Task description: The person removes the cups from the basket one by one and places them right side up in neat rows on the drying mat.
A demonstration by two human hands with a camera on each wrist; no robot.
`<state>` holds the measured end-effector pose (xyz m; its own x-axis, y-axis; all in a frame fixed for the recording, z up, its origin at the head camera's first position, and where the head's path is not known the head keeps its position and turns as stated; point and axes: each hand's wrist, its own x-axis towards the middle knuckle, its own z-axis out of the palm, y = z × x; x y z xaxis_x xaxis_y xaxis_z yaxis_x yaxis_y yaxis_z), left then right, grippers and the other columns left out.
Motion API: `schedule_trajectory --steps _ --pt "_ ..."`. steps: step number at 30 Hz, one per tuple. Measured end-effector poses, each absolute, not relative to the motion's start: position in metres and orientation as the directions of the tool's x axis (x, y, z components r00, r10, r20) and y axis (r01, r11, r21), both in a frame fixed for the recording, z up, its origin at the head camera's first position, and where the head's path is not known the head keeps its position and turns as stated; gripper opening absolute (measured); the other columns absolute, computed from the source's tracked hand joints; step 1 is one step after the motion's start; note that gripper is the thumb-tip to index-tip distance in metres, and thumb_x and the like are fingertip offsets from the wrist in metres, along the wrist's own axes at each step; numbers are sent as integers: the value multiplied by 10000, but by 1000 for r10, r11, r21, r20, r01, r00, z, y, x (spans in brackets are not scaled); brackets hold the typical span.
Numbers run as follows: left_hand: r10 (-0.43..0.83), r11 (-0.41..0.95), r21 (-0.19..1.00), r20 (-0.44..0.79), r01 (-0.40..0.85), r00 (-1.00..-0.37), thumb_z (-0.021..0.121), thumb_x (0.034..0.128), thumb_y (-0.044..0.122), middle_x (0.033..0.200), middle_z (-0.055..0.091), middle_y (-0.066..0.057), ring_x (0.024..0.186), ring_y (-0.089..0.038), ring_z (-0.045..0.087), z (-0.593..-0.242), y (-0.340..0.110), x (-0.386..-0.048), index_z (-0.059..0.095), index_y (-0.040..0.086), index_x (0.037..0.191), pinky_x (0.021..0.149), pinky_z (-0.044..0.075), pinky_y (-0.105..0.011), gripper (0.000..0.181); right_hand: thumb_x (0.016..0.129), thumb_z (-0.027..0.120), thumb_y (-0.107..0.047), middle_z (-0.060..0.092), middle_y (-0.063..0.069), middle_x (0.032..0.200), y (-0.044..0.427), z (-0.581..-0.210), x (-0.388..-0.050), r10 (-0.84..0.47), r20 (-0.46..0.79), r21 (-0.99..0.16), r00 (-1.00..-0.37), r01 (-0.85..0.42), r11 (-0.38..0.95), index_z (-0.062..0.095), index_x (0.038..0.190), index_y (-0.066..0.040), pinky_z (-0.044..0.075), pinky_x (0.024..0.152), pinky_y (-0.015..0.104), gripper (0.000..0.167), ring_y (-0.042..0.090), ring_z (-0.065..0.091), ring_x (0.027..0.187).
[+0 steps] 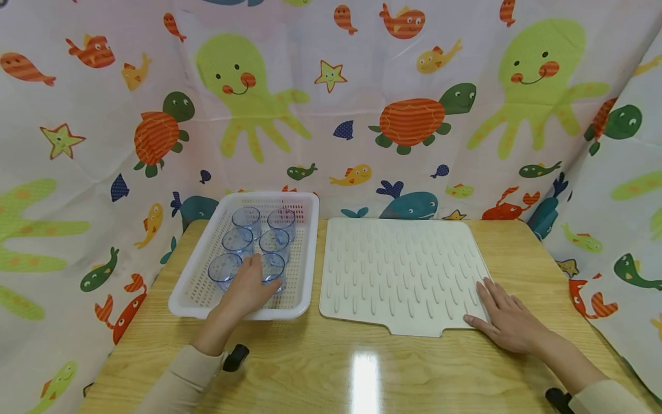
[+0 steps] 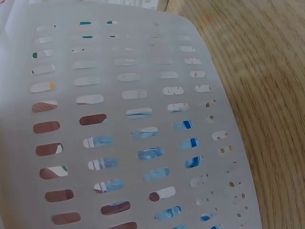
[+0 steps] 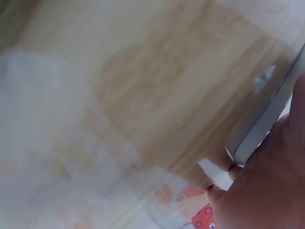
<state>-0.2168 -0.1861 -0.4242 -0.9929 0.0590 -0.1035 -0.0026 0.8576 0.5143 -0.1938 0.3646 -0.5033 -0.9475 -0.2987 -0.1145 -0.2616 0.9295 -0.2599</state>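
In the head view a white perforated plastic basket [image 1: 308, 264] holds several clear blue drinking glasses, standing upright in two columns. My left hand [image 1: 250, 289] reaches over its near rim and grips the front right glass [image 1: 273, 265], fingers along its left side and thumb at its near right. The basket's slotted wall fills the left wrist view and hides most of that hand. My right hand [image 1: 509, 322] lies with fingers extended on the lower right corner of a cream-coloured ridged board [image 1: 403, 270]. In the right wrist view, its fingers [image 3: 259, 191] touch the board's edge.
A wooden table [image 1: 300, 368] carries both the basket and the board, side by side with a narrow gap. Behind and along both sides hangs a cloth [image 1: 289, 69] printed with sea animals. The basket stands close to the back cloth.
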Motion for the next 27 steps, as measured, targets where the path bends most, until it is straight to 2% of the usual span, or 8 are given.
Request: schedule_trajectory --steps 16,23,27 --pt "57 848 530 -127 -19 -990 633 1003 351 1589 172 -407 1462 -550 242 -425 -189 -220 111 -174 1551 1161 290 -648 921 1010 537 -574 153 387 1609 367 -507 -195 -312 -83 -264 -946 -281 923 164 1590 78 155 1097 780 949 583 186 1450" --pt "54 848 530 -128 -23 -990 630 1006 344 1591 159 -410 1467 -551 230 -424 -189 -220 99 -174 1551 1170 268 -649 921 1007 561 -553 184 402 1590 368 -500 -196 -346 -66 -237 -936 -323 916 236 1560 113 244 1070 764 926 584 269 1415" --pt "54 849 528 -136 -26 -989 632 1004 346 1592 155 -412 1469 -552 223 -424 -188 -220 101 -176 1550 1172 262 -650 923 1012 572 -521 187 398 1595 370 -498 -193 -349 -74 -246 -934 -322 914 242 1551 129 249 1081 748 907 577 282 1417"
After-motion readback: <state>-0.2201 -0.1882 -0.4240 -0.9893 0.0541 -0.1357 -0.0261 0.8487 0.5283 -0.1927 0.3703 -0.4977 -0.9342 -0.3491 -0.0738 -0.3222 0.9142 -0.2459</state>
